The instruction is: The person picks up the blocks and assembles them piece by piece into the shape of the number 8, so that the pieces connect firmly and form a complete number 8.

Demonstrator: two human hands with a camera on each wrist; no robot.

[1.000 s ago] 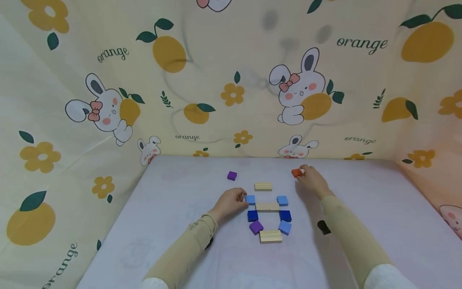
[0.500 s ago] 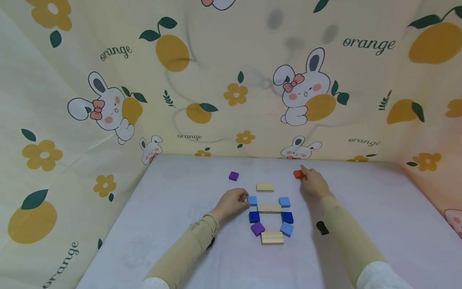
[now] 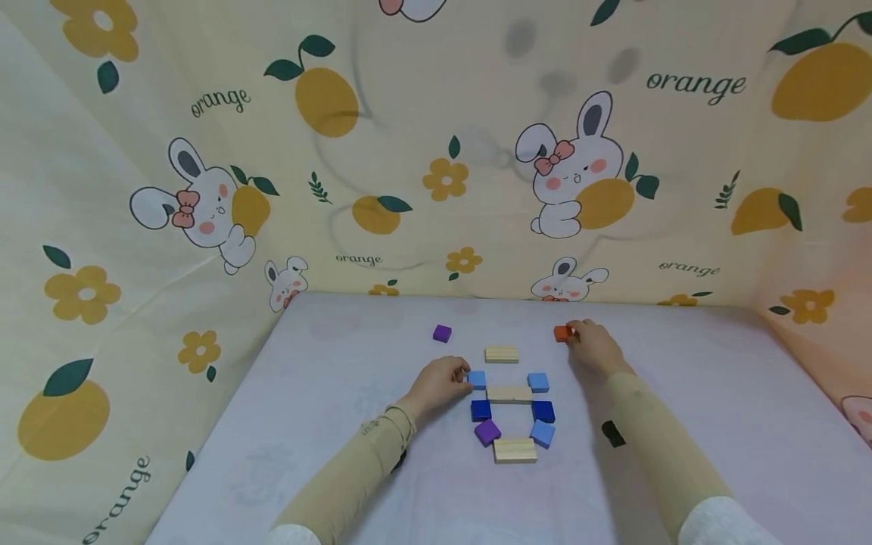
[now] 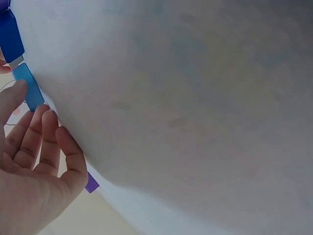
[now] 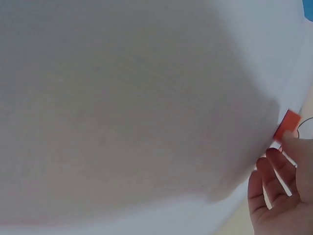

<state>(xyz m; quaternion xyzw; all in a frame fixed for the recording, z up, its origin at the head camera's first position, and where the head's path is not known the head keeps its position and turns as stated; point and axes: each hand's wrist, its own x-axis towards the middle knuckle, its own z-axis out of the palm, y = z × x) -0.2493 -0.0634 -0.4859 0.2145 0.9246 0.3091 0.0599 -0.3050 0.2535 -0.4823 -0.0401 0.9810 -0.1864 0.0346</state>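
Note:
In the head view, my left hand (image 3: 439,384) is at the upper-left light blue block (image 3: 477,380). The left wrist view has the thumb against this blue block (image 4: 28,87), with fingertips at its end. At the back right, my right hand (image 3: 594,348) pinches a small orange block (image 3: 562,334) on the table. The right wrist view puts the thumb on the orange block (image 5: 287,124); the other fingers curl below, and the index finger is mostly hidden. Between the hands lie a middle wooden block (image 3: 509,394) and another light blue block (image 3: 538,382).
Dark blue blocks (image 3: 481,410), a purple block (image 3: 487,433) and a lower light blue block (image 3: 542,434) continue the outline to a front wooden block (image 3: 515,451). Behind lie a wooden block (image 3: 501,355) and a lone purple block (image 3: 442,333). A patterned cloth (image 3: 409,113) borders the table.
The right hand's raised index finger has come down to the orange block, which sits slightly nearer the front. The left hand stays at its light blue block.

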